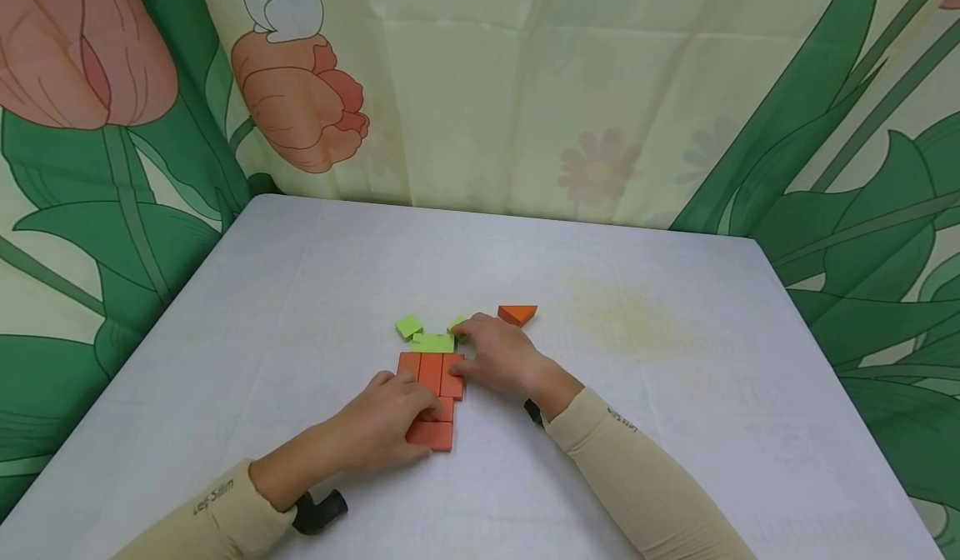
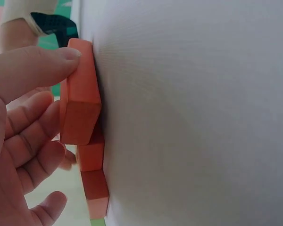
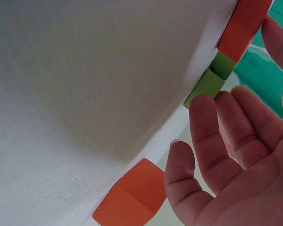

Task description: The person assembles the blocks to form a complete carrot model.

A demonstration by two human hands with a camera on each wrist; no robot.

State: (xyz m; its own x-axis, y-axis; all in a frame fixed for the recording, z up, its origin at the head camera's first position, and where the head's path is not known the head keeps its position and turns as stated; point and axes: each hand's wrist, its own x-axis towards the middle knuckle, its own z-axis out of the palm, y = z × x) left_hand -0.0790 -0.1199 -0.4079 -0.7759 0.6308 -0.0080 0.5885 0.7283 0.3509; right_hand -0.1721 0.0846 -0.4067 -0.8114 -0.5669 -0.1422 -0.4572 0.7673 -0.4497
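Note:
In the head view, flat orange blocks (image 1: 431, 370) lie side by side, with more orange blocks (image 1: 431, 436) in a column below them. My left hand (image 1: 378, 422) holds the near end of that column. In the left wrist view its thumb lies along an orange block (image 2: 82, 94), with the fingers bent at the block's other side. My right hand (image 1: 501, 353) reaches over the right side. Its fingertips touch a small green block (image 3: 205, 89), and its thumb rests at an orange block (image 3: 245, 30). A notched green piece (image 1: 432, 343) sits against the orange blocks' far edge.
Another small green block (image 1: 408, 327) lies at the green piece's upper left corner. An orange triangular block (image 1: 517, 314) stands apart, just beyond the right hand. A white cloth covers the table (image 1: 675, 427); a flower-printed curtain (image 1: 480, 85) hangs behind it.

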